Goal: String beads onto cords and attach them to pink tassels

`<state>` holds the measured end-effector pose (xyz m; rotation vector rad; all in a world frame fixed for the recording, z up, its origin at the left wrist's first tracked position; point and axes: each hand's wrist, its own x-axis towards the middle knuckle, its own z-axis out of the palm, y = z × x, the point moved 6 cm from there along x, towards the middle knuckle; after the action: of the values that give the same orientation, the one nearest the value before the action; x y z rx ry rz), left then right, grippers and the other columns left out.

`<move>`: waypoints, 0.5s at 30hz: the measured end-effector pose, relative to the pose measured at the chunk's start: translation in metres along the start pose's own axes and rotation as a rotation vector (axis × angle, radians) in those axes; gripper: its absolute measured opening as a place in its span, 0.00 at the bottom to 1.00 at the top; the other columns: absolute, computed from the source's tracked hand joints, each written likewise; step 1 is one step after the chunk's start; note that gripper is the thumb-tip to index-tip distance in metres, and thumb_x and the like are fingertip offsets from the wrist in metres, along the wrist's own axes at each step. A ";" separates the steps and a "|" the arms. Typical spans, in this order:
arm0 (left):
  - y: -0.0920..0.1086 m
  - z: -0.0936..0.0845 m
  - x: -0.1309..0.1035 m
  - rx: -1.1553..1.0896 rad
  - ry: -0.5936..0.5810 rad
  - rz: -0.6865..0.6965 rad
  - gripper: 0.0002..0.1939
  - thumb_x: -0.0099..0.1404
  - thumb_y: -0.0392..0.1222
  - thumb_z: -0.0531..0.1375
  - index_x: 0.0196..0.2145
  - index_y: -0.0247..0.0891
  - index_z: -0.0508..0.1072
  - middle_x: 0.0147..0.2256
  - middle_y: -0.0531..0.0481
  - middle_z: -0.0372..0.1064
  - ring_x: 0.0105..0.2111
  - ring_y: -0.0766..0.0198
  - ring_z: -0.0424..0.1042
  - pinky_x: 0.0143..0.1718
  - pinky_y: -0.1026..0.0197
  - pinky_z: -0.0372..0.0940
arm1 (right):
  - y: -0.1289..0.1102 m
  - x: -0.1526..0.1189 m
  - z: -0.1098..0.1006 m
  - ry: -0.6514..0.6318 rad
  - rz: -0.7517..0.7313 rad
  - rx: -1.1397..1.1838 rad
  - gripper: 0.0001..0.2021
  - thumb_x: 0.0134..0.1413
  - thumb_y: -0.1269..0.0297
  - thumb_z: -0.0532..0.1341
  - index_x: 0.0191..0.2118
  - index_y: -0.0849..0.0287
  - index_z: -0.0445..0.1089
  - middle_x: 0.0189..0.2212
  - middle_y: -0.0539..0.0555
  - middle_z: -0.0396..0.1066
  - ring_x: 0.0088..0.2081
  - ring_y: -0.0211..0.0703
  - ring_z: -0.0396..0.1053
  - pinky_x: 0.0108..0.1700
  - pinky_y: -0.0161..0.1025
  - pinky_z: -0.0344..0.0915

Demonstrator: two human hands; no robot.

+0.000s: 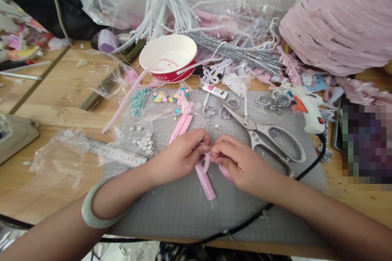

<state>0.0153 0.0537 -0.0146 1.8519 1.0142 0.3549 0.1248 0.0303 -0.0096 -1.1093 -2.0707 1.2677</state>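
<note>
Both hands meet at the centre of a grey gridded cutting mat (183,208). The left hand (179,157) and right hand (241,163) each pinch, fingertips closed, a small pink ribbon piece (208,157) between them. Below it, a pink plastic-wrapped stick (206,181) runs from 11 to 5 o'clock, equally near both hands. Large silver metal scissors (263,134) lie at 2 o'clock, a white glue gun (308,108) beyond. The wooden table (45,102) is crowded with craft clutter.

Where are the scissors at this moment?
In the head view, the scissors lie open on the grey cutting mat, just right of the right hand and left of the white glue gun.
</note>
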 end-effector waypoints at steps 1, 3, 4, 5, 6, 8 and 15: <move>0.000 0.000 0.000 -0.013 -0.008 0.002 0.07 0.64 0.36 0.48 0.29 0.37 0.61 0.26 0.55 0.60 0.27 0.68 0.60 0.29 0.67 0.56 | 0.001 0.000 -0.001 0.014 0.017 0.010 0.09 0.55 0.78 0.50 0.28 0.58 0.56 0.29 0.49 0.57 0.32 0.36 0.57 0.35 0.33 0.54; 0.000 -0.001 0.001 -0.050 -0.021 0.005 0.07 0.64 0.36 0.48 0.29 0.37 0.62 0.27 0.54 0.60 0.28 0.68 0.60 0.30 0.66 0.57 | 0.003 -0.001 -0.004 0.034 0.054 0.031 0.08 0.56 0.75 0.50 0.28 0.58 0.55 0.27 0.48 0.57 0.30 0.36 0.56 0.33 0.33 0.53; 0.000 -0.001 0.001 -0.074 -0.026 0.008 0.07 0.65 0.37 0.47 0.30 0.36 0.62 0.27 0.54 0.60 0.28 0.68 0.60 0.30 0.66 0.57 | 0.003 -0.001 -0.005 0.042 0.067 0.040 0.08 0.57 0.74 0.50 0.27 0.58 0.55 0.25 0.47 0.56 0.29 0.36 0.56 0.32 0.33 0.53; 0.000 -0.001 0.001 -0.101 -0.030 0.015 0.07 0.65 0.37 0.47 0.30 0.36 0.62 0.28 0.53 0.60 0.29 0.67 0.60 0.31 0.66 0.57 | 0.004 -0.001 -0.006 0.050 0.078 0.051 0.09 0.57 0.74 0.50 0.26 0.58 0.54 0.24 0.47 0.56 0.28 0.36 0.55 0.31 0.33 0.52; 0.001 -0.001 0.000 -0.131 -0.033 0.028 0.07 0.65 0.37 0.47 0.30 0.36 0.62 0.29 0.53 0.61 0.30 0.67 0.61 0.32 0.65 0.58 | 0.004 0.000 -0.007 0.056 0.089 0.063 0.09 0.56 0.74 0.50 0.26 0.58 0.53 0.24 0.47 0.55 0.28 0.35 0.55 0.31 0.33 0.52; 0.002 -0.002 0.000 -0.190 -0.037 0.072 0.07 0.65 0.37 0.47 0.30 0.37 0.61 0.31 0.51 0.61 0.32 0.66 0.61 0.34 0.65 0.59 | 0.006 0.000 -0.009 0.075 0.117 0.091 0.10 0.56 0.73 0.50 0.25 0.57 0.52 0.22 0.46 0.54 0.26 0.35 0.54 0.29 0.33 0.51; 0.018 -0.011 -0.008 -0.078 0.026 0.375 0.06 0.63 0.29 0.49 0.31 0.36 0.62 0.35 0.48 0.62 0.37 0.66 0.63 0.39 0.64 0.59 | 0.011 -0.004 -0.011 0.109 0.206 0.212 0.04 0.56 0.67 0.53 0.30 0.58 0.59 0.24 0.46 0.59 0.27 0.34 0.58 0.29 0.32 0.55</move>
<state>0.0131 0.0507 0.0075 1.9670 0.6557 0.6332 0.1389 0.0355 -0.0142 -1.2873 -1.7328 1.4508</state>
